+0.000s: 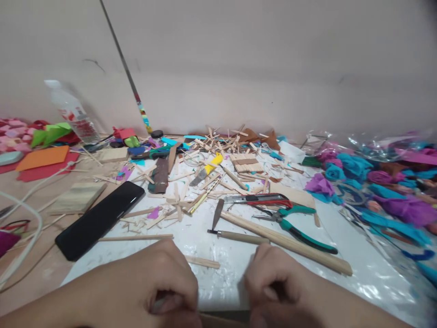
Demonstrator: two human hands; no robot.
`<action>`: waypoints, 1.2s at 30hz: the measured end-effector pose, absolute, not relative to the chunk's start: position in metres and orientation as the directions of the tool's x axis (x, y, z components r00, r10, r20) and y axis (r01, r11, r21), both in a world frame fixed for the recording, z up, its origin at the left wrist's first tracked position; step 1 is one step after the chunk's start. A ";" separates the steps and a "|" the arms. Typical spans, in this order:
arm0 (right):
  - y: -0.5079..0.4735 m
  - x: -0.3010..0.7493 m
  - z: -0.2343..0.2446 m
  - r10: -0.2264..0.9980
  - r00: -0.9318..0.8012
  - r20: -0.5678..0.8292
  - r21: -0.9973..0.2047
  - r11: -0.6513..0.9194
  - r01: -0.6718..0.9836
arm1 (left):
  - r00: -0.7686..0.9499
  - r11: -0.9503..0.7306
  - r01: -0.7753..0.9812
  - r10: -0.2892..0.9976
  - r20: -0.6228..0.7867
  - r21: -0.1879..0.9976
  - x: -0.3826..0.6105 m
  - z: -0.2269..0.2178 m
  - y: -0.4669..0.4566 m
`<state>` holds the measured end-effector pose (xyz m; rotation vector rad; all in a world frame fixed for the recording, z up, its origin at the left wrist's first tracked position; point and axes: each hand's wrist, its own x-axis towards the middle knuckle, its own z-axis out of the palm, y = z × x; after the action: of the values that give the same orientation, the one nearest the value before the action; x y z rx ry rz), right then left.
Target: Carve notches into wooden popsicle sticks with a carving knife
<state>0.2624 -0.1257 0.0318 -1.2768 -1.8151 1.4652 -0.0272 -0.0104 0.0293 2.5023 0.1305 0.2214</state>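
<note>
My left hand [167, 278] is curled closed at the table's near edge; whatever its fingers may hold is hidden. Opposite it, my right hand [276, 278] is also curled, its grip turned away from view. A flat wooden stick [203, 261] lies between the hands, beside my left knuckles. Just beyond my right hand lies a carving tool [242, 237] with a wooden handle. A thick wooden rod [290, 243] slants behind it. Green-handled pliers [300, 228] and a grey and black utility knife [256, 199] are farther back.
A black phone [100, 218] lies at left near a wooden block [78, 198]. Loose craft sticks [218, 141] and a yellow cutter [208, 168] clutter the middle. A plastic bottle [73, 111] stands by the wall. Crumpled coloured paper [403, 205] fills the right side.
</note>
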 end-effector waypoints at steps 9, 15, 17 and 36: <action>-0.109 0.266 0.027 0.984 -0.178 0.002 -0.825 0.102 0.556 | 0.999 -0.910 -0.020 0.002 0.052 0.415 -0.019 0.026 -0.010; -0.091 0.263 0.028 0.982 -0.135 0.132 -0.623 0.188 0.759 | 0.997 -0.975 0.028 0.043 0.060 0.220 -0.016 0.017 -0.021; -0.066 0.259 0.034 0.968 -0.174 0.182 -0.539 0.246 0.805 | 0.995 -0.978 0.038 0.056 0.082 0.206 -0.015 0.016 -0.022; 0.040 0.260 0.068 0.863 -0.502 -0.065 -0.331 0.456 0.826 | 0.986 -0.970 0.026 -0.016 -0.168 0.241 -0.007 0.046 -0.027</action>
<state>0.2604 0.0402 0.0685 -1.5052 -2.5834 0.4905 -0.0073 -0.0269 0.0460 2.8866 0.0073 -0.2465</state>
